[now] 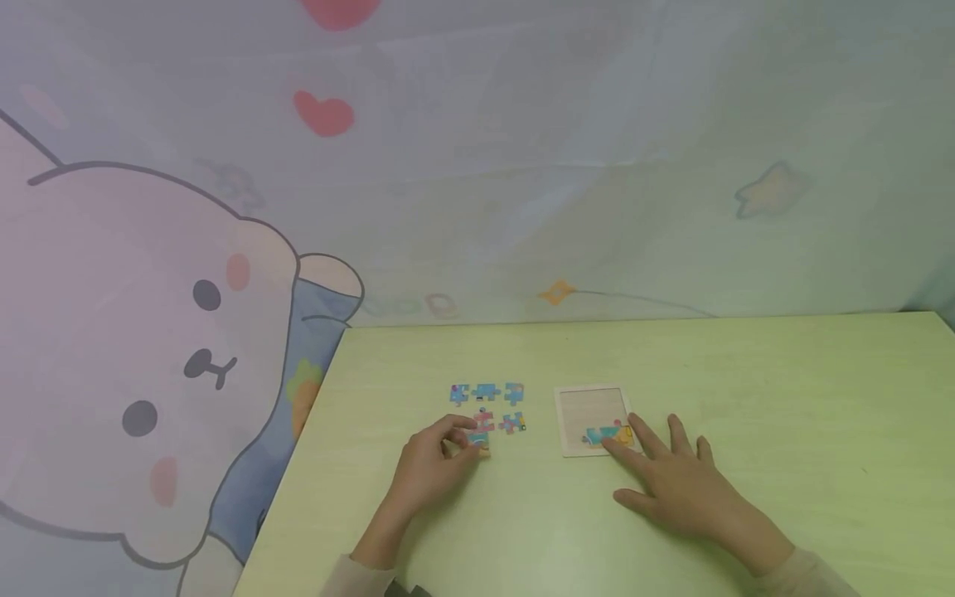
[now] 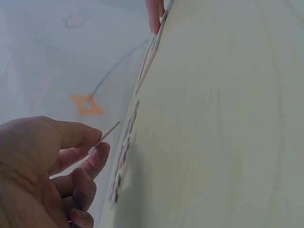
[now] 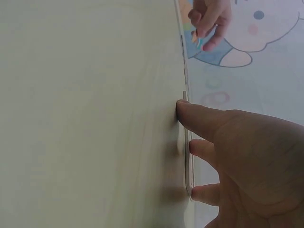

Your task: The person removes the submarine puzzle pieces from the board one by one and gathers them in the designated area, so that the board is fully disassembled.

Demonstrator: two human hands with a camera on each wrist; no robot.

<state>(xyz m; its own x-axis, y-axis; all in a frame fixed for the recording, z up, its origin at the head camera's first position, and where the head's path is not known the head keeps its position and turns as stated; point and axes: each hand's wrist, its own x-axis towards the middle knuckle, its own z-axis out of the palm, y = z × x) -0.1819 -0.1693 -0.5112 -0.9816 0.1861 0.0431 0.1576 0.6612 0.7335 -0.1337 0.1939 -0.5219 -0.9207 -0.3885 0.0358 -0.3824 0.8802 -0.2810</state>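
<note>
My left hand pinches a blue jigsaw piece between thumb and fingers. In the left wrist view that piece appears edge-on, raised off the table. My right hand is spread at the lower right corner of a square wooden puzzle tray. Its index fingertip rests on joined blue and orange pieces along the tray's bottom edge, and another finger reaches the right rim. Beside my left fingers lie a pink piece and a pink-and-blue piece.
A row of three blue pieces lies just beyond the left hand. The pale yellow-green table ends at a back edge against a printed cloth with a cartoon bear at left.
</note>
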